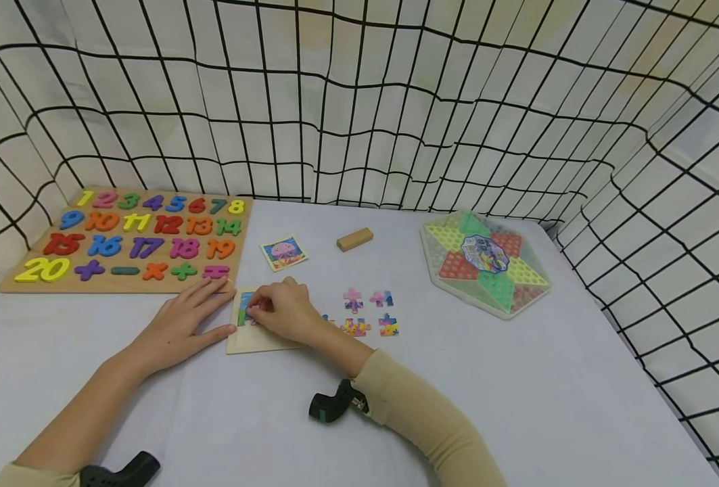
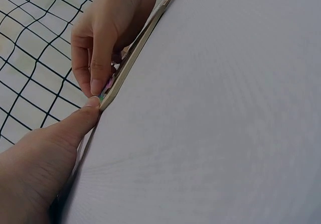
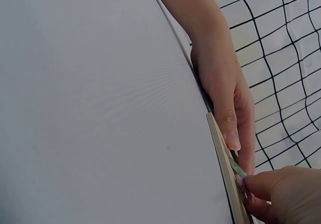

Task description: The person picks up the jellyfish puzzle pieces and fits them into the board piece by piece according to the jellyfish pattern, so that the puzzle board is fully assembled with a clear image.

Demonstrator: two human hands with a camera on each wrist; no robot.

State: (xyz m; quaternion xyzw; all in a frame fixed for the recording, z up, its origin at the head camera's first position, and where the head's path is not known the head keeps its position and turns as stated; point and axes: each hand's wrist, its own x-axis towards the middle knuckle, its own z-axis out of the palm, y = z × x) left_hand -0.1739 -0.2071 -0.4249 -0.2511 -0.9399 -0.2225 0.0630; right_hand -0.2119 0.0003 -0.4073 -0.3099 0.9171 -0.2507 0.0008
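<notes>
Right hand (image 1: 285, 311) pinches puzzle piece (image 3: 239, 170); left hand (image 1: 179, 326), fingers extended, at left edge of board (image 1: 262, 343). We'd guess light, stiff; grip rims.

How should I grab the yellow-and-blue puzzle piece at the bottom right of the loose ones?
I'd pinch the yellow-and-blue puzzle piece by its left and right edges, coming down from above and slightly from the right. It lies flat on the white table, so its edges offer the likeliest hold, and other loose pieces lie left of and beyond it.
</notes>
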